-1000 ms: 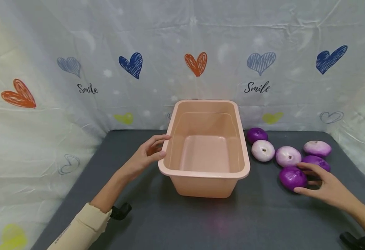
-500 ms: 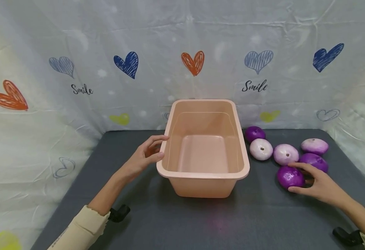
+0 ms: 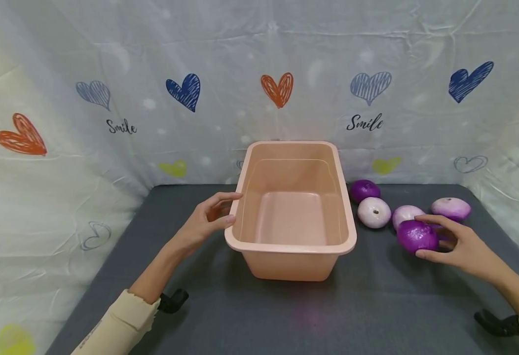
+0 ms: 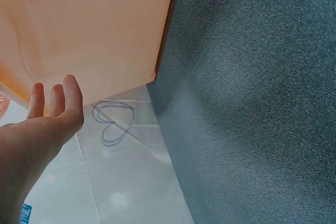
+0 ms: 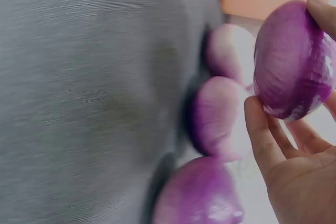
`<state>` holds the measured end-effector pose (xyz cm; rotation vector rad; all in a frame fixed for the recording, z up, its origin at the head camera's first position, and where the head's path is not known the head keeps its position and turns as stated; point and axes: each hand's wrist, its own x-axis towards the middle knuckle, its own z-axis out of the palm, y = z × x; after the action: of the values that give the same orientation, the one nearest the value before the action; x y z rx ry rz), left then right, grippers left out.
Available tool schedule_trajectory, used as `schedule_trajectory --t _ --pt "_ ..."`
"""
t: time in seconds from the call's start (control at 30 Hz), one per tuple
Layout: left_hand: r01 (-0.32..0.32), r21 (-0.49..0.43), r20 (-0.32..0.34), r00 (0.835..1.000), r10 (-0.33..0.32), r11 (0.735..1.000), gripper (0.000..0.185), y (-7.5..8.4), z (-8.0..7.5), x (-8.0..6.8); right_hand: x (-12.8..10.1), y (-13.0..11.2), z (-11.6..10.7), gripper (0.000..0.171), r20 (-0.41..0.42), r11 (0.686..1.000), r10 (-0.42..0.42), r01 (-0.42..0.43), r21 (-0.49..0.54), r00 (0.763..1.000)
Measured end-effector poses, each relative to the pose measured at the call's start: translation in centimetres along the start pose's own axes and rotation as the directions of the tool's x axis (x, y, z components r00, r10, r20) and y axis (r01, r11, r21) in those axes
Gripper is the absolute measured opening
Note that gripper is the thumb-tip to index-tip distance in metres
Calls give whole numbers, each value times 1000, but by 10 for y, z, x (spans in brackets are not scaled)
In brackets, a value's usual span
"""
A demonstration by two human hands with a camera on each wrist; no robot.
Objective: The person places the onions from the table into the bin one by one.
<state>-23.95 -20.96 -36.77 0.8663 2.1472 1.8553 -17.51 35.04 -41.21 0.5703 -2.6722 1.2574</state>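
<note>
You've got a tub (image 3: 291,246) mid-table (image 3: 224,315), toward the back edge. Your left hand (image 3: 206,222) rests on its left rim. Right of the tub, near the back-right corner, four onions (image 3: 374,213) lie on the table. Your right hand (image 3: 461,245) holds a fifth onion (image 3: 416,235) just in front of them, off the table.

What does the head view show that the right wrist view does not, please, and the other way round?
Only the head view shows the whole tub, the left hand at its rim, and the heart-printed sheet. Only the right wrist view shows the fingers curled under the onion, clear of the cloth. Both show the right hand holding the dark purple onion beside paler onions.
</note>
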Motion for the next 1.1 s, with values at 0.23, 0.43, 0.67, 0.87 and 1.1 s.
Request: schedule_trajectory --t 0.23,0.43,0.67,0.87,1.1 --pt "41 14 -29 999 -41 999 52 4 -1 -2 16 -19 -5 70 16 999 -18 17 48 1000" --pt "50 14 -28 998 -50 999 54 6 -2 -1 28 -32 -7 72 2 998 -28 28 51 1000" --pt "63 4 -31 998 -63 998 55 5 -1 -2 44 -51 -9 71 -12 998 -12 13 67 1000" --pt "71 -4 -35 997 -71 997 56 6 0 -4 58 -63 -10 71 2 989 -73 72 129 997" --pt "71 5 -40 997 -70 997 57 7 0 -4 74 -81 -14 71 -4 990 -79 79 120 997"
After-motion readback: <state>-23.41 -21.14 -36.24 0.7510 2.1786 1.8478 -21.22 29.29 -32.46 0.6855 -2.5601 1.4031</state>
